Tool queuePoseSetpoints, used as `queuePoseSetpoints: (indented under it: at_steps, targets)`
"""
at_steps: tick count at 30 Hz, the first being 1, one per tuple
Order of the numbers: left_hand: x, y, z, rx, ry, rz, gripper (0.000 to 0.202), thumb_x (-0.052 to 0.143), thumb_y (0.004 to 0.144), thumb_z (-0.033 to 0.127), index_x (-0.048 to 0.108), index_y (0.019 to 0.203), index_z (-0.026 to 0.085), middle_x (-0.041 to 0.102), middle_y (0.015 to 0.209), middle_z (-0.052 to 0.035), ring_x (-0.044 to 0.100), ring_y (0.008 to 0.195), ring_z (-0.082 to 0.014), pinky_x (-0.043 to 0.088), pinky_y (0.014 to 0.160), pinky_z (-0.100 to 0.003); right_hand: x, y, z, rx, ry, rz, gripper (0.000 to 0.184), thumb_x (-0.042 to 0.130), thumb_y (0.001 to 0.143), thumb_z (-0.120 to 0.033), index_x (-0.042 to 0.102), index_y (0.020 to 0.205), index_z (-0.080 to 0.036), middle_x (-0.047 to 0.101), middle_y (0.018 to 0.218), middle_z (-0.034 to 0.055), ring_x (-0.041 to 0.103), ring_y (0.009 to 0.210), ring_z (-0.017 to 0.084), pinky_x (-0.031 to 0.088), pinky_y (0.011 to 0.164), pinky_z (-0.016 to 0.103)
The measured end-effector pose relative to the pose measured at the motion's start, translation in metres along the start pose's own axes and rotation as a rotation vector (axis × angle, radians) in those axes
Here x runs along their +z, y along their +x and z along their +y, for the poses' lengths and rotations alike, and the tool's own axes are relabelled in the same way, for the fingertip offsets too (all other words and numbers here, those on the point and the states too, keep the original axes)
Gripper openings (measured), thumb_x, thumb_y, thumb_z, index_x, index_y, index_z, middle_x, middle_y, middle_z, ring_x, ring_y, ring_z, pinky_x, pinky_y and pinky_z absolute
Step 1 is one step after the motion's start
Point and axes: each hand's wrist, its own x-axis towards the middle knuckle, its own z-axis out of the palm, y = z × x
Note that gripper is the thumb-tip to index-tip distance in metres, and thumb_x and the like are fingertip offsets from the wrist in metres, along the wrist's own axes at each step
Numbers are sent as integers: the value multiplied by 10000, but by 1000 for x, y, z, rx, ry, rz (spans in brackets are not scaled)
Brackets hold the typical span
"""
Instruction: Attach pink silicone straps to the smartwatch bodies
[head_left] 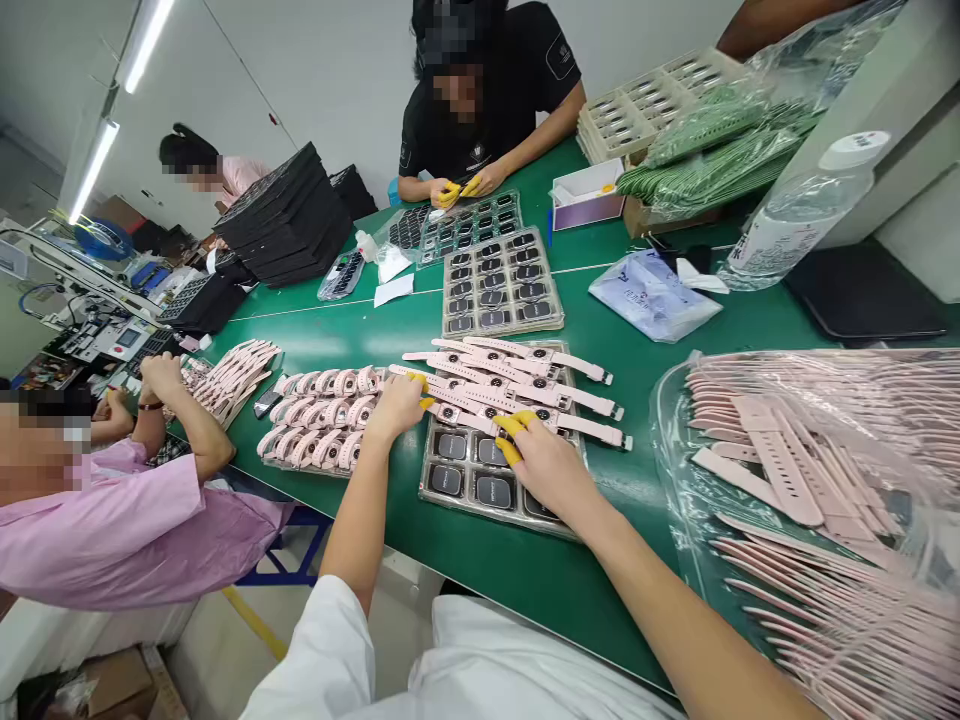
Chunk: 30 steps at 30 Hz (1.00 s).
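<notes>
My left hand (399, 408), with yellow finger cots, is closed at the left end of a pink watch strap (466, 402). My right hand (546, 462), also in yellow cots, pinches a smartwatch (491, 413) with pink straps near its case; the fingers partly hide the grip. Several smartwatches with pink straps spread flat (540, 382) lie in rows across a clear plastic tray (480, 508). Nearer me, black watch cases without straps sit face up in the tray's compartments. To the left, watches with curled pink straps (322, 415) stand in rows.
Bagged pink straps (795, 470) lie at right. Beyond my tray is another tray of watch cases (499, 285). A plastic bottle (806, 215), bagged green straps (720, 150) and a stack of black trays (281, 220) stand farther back. Co-workers sit opposite (487, 110) and left (135, 520).
</notes>
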Motion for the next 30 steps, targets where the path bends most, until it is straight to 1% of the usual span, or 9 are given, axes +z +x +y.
queuePoseSetpoints:
  at_steps: [3, 6, 9, 12, 15, 18, 21, 24, 30]
  targets:
    - [5, -8, 5, -17, 34, 89, 226, 609, 990, 231, 644, 1192, 136, 658, 1259, -172, 561, 1239, -333, 402, 1127, -474, -2, -1, -2, 6, -26, -20, 362, 446, 1047, -257, 658, 1324, -163, 645, 1197, 141, 684, 900, 248, 477, 627, 317]
    - [2, -19, -2, -27, 43, 163, 240, 565, 1007, 221, 628, 1230, 159, 635, 1302, -159, 547, 1249, -331, 410, 1123, -472, -4, -2, -5, 3, -58, -39, 328, 456, 1041, -245, 677, 1269, -160, 639, 1190, 139, 686, 897, 243, 470, 616, 311]
    - [-7, -29, -27, -102, 14, 307, 263, 533, 1025, 257, 621, 1251, 155, 655, 1252, -164, 576, 1215, -329, 457, 1077, -459, -6, -2, -7, 6, -72, -38, 311, 461, 1035, -232, 686, 1238, -161, 640, 1170, 136, 689, 882, 236, 469, 616, 305]
    - [-15, -31, -59, -273, -49, 390, 357, 578, 1002, 296, 592, 1313, 120, 665, 1260, -202, 600, 1209, -353, 472, 1063, -470, -7, -3, -6, 0, -62, -21, 354, 458, 1029, -215, 661, 1311, -151, 642, 1190, 141, 695, 877, 236, 486, 629, 309]
    - [-18, -28, -84, -408, -125, 363, 430, 646, 956, 289, 583, 1336, 98, 645, 1335, -234, 594, 1258, -380, 463, 1073, -468, -7, -2, -4, -16, -41, -9, 425, 458, 1024, -210, 608, 1416, -144, 646, 1214, 143, 705, 915, 247, 516, 670, 318]
    - [-20, -23, -95, -466, -189, 327, 440, 634, 961, 270, 570, 1358, 92, 697, 1222, -218, 646, 1176, -364, 495, 991, -436, -7, -2, -2, -21, -24, -14, 437, 460, 1026, -219, 606, 1432, -145, 651, 1229, 147, 711, 961, 261, 538, 696, 327]
    - [-24, -18, -98, -469, -265, 277, 435, 628, 969, 247, 566, 1383, 130, 734, 1099, -149, 693, 1032, -307, 506, 892, -376, -8, -1, -2, -15, -16, -31, 432, 467, 1031, -237, 618, 1427, -152, 656, 1243, 149, 716, 972, 268, 552, 699, 333]
    - [-29, -12, -99, -448, -355, 242, 473, 678, 958, 319, 569, 1392, 165, 735, 1038, -93, 699, 925, -256, 494, 811, -329, -10, -1, -3, -7, -14, -53, 432, 466, 1037, -249, 625, 1426, -147, 658, 1249, 153, 720, 970, 273, 559, 703, 340]
    - [-33, 3, -105, -434, -509, 234, 545, 684, 953, 418, 555, 1408, 149, 718, 977, -68, 677, 829, -207, 474, 721, -294, -13, 0, -3, -11, 12, -61, 425, 473, 1036, -258, 637, 1412, -148, 659, 1252, 154, 720, 949, 271, 555, 693, 340]
